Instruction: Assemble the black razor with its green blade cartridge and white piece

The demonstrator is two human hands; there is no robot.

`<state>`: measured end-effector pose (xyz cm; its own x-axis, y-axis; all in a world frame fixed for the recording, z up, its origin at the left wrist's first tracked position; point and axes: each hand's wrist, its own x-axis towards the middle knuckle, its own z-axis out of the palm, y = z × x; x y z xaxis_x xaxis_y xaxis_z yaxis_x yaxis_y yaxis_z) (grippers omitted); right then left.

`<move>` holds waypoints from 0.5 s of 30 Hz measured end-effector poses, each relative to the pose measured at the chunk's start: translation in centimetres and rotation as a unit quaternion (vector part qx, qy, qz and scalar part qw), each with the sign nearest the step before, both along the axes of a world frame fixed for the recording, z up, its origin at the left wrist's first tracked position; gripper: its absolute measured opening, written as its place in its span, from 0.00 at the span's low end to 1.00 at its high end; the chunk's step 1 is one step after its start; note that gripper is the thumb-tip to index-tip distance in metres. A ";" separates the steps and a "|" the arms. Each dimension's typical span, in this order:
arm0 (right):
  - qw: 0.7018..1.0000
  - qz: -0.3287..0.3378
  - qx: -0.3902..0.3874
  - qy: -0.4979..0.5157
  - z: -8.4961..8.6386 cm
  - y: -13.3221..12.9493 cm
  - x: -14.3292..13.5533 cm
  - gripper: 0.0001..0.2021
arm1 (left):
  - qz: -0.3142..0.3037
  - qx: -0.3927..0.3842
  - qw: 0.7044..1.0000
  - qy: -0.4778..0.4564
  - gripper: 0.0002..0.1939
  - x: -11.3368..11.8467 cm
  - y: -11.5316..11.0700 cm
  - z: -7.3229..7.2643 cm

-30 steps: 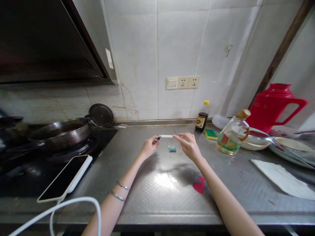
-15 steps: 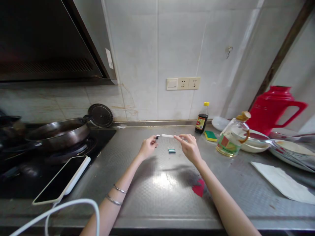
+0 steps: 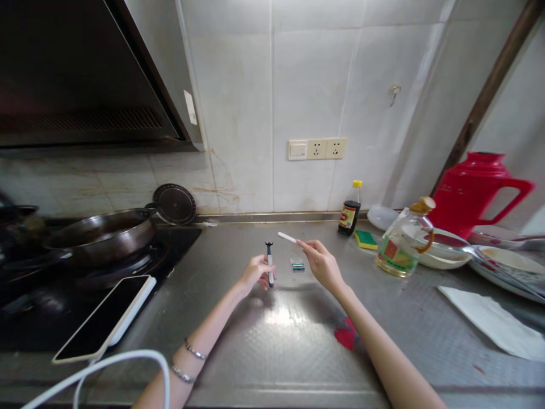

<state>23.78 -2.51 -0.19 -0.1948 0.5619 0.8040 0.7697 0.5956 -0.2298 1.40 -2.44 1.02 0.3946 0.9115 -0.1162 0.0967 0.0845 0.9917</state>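
My left hand (image 3: 255, 271) is closed around a razor handle (image 3: 269, 264), grey with a black forked top and no blade head on it. The handle stands nearly upright in the view. In my right hand (image 3: 320, 262), the fingers pinch one end of a slim white stick (image 3: 288, 237), whose free end points left, above and to the right of the razor handle without touching it. Between the two hands a small razor blade cartridge (image 3: 298, 266), dark with a green-blue strip, lies on the steel counter (image 3: 255, 352).
To the left, a phone (image 3: 106, 318) with a white cable lies by the stove, where a pan (image 3: 106, 233) sits. Along the right stand a soy sauce bottle (image 3: 349, 213), a sponge (image 3: 366, 239), an oil jug (image 3: 399, 247), bowls and a red thermos (image 3: 472, 193).
My left hand has come down and turned the razor handle upright, away from the white stick. The stick has tilted, its left end now higher, as my right hand moved slightly down.
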 end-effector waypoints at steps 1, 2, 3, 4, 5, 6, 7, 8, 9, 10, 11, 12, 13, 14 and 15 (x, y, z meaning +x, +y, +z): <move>1.000 0.006 -0.004 -0.001 -0.1 0.0 -0.1 0.20 | 0.003 -0.009 1.000 -0.005 0.13 0.1 -0.2 0.0; 1.000 0.013 -0.009 -0.003 -0.2 0.0 -0.3 0.20 | 0.004 -0.017 1.000 -0.009 0.12 0.2 -0.3 -0.1; 1.000 0.020 -0.014 -0.006 -0.4 0.1 -0.4 0.20 | 0.004 -0.026 1.000 -0.011 0.12 0.3 -0.4 -0.1; 0.999 0.025 -0.018 -0.009 -0.5 0.2 -0.4 0.20 | 0.006 -0.034 0.999 -0.012 0.11 0.4 -0.5 -0.1; 0.999 0.026 -0.021 -0.014 -0.6 0.3 -0.5 0.20 | 0.009 -0.042 0.999 -0.015 0.10 0.5 -0.6 -0.1; 0.999 0.023 -0.023 -0.021 -0.7 0.3 -0.5 0.20 | 0.014 -0.051 0.998 -0.019 0.10 0.5 -0.7 -0.1; 0.999 0.017 -0.026 -0.029 -0.8 0.3 -0.6 0.20 | 0.020 -0.059 0.998 -0.025 0.09 0.6 -0.8 0.0; 0.999 0.009 -0.028 -0.036 -0.9 0.4 -0.6 0.20 | 0.027 -0.068 0.997 -0.033 0.08 0.6 -0.8 0.1; 0.999 0.002 -0.030 -0.040 -0.9 0.3 -0.7 0.19 | 0.032 -0.077 0.996 -0.041 0.08 0.6 -0.9 0.2; 0.999 -0.004 -0.033 -0.043 -1.0 0.3 -0.8 0.19 | 0.035 -0.087 0.994 -0.050 0.08 0.5 -0.9 0.3; 0.998 -0.007 -0.036 -0.044 -1.1 0.2 -0.9 0.19 | 0.037 -0.096 0.993 -0.059 0.07 0.5 -1.0 0.4; 0.998 -0.007 -0.040 -0.043 -1.1 0.2 -1.0 0.19 | 0.036 -0.106 0.991 -0.067 0.07 0.5 -1.0 0.5; 0.998 -0.006 -0.043 -0.041 -1.2 0.1 -1.1 0.19 | 0.033 -0.116 0.990 -0.075 0.06 0.5 -1.0 0.5; 0.998 -0.004 -0.044 -0.037 -1.2 0.2 -1.1 0.19 | 0.029 -0.126 0.988 -0.083 0.06 0.5 -1.0 0.6; 0.999 0.001 -0.045 -0.030 -1.2 0.2 -1.1 0.19 | 0.024 -0.135 0.986 -0.089 0.05 0.5 -1.0 0.6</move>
<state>22.63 -2.28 -1.38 -0.2423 0.6315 0.7366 0.7827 0.5758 -0.2363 1.86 -3.47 1.62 0.3870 0.8750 -0.2909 -0.0880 0.3491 0.9330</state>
